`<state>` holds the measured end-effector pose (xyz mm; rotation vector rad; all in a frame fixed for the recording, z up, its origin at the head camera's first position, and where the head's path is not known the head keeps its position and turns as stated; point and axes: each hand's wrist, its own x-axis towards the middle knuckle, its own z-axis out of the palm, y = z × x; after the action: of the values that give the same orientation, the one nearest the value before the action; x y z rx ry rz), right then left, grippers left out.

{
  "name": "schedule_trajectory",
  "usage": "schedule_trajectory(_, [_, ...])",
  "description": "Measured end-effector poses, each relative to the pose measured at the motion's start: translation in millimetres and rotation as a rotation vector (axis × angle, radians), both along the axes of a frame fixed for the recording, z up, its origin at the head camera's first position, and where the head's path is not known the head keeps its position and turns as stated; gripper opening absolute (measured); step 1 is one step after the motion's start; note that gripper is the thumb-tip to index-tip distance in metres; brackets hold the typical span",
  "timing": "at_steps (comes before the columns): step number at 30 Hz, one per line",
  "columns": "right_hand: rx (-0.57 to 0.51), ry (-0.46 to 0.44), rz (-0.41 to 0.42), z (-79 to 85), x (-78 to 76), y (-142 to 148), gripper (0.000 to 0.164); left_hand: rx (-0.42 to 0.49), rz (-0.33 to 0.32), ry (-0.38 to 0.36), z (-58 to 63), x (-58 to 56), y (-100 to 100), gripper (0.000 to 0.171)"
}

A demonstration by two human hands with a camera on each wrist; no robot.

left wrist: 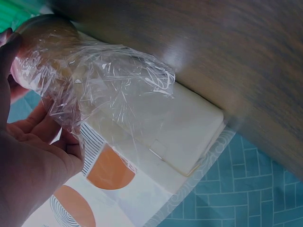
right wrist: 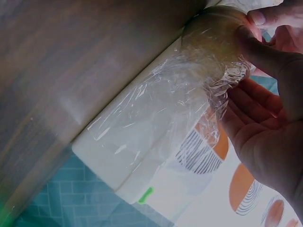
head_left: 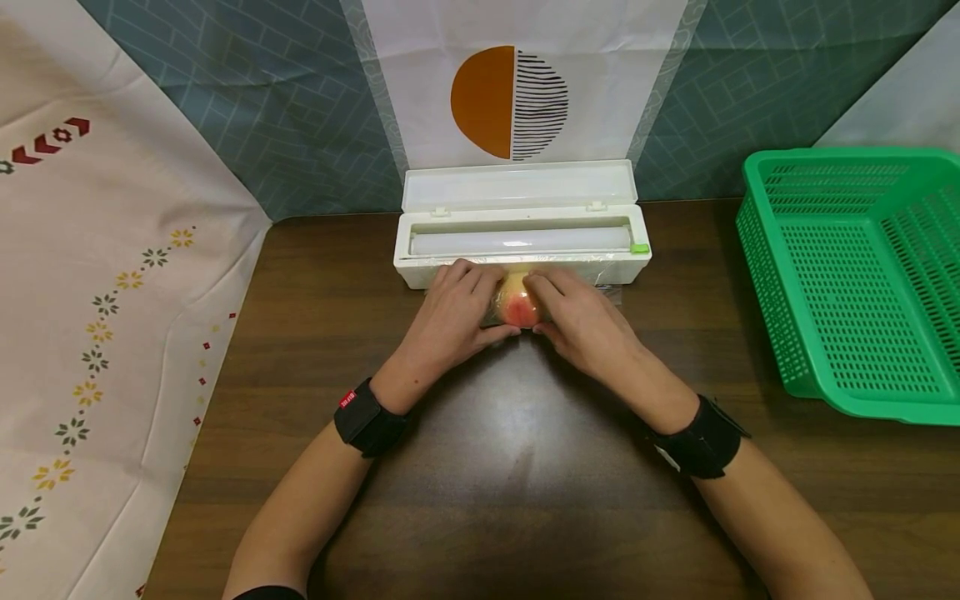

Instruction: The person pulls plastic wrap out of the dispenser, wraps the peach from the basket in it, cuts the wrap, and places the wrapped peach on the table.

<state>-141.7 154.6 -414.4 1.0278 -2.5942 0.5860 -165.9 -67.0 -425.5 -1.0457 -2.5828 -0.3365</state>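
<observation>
A round yellow-and-red fruit [head_left: 521,308], like a peach or an apple, is partly covered in clear plastic wrap [left wrist: 128,71] just in front of a white wrap dispenser [head_left: 517,271]. My left hand [head_left: 461,310] holds it from the left, thumb at the near side and fingers at the far side. From the other side my right hand [head_left: 581,321] holds it the same way. In both wrist views, crumpled wrap trails from the fruit along the dispenser's front. The dispenser's lid [head_left: 517,187] stands open and its roll [head_left: 517,242] shows inside.
A green plastic basket [head_left: 810,333] stands at the right on the brown wooden table [head_left: 517,500]. Patterned cloth [head_left: 277,100] hangs behind the dispenser, and a white flowered cloth [head_left: 172,333] lies along the left edge.
</observation>
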Motion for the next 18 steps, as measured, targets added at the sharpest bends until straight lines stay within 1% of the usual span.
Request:
schedule_trajectory(7, [-0.01, -0.024, -0.039, 0.8, 0.1, 0.0, 0.06, 0.007, -0.009, -0.005, 1.4, 0.0, -0.5, 0.071])
schedule_trajectory(18, [0.004, -0.043, -0.041, 2.0, 0.4, -0.1, 0.058, -0.016, -0.015, 0.01, 2.5, -1.0, -1.5, 0.07])
